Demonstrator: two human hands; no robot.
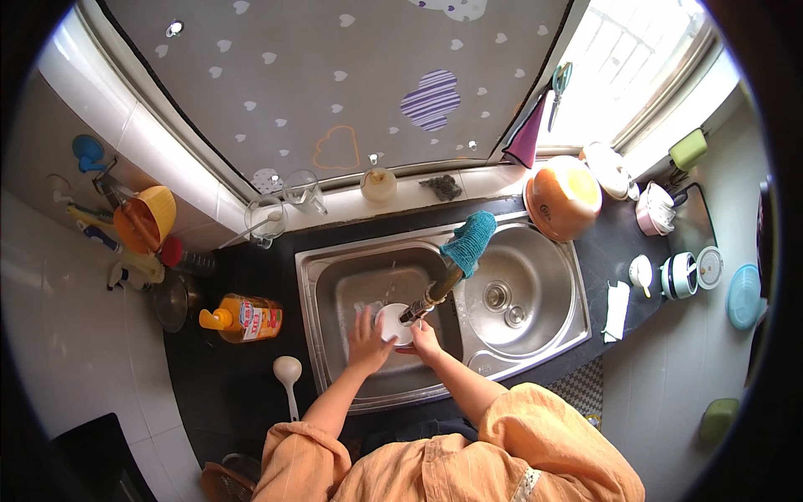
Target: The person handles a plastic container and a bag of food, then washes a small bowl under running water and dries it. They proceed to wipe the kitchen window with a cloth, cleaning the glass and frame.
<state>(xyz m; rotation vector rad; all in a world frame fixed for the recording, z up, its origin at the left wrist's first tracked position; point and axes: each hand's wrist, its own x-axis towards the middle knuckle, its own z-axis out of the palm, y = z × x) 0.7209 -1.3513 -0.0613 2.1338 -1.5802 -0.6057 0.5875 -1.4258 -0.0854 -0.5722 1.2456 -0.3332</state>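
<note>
A small white bowl (393, 329) is held over the left basin of the stainless steel sink (303, 276), under the faucet (433, 298). My right hand (425, 344) grips the bowl at its right side. At the opposite side, my left hand (369, 344) has its fingers spread, with the thumb close to the rim; whether it touches cannot be told. Water splashes show just beyond my left fingers. The faucet's spout hides part of the bowl's inside. A teal knitted cover (472, 241) wraps the faucet's upper part.
Left of the sink are an orange dish soap pump bottle (251, 318) and a white ladle (287, 371). An orange basin (561, 199) stands behind the round right bowl (533, 282). A folded white cloth (616, 312) lies at right. Glass mugs (304, 191) line the sill.
</note>
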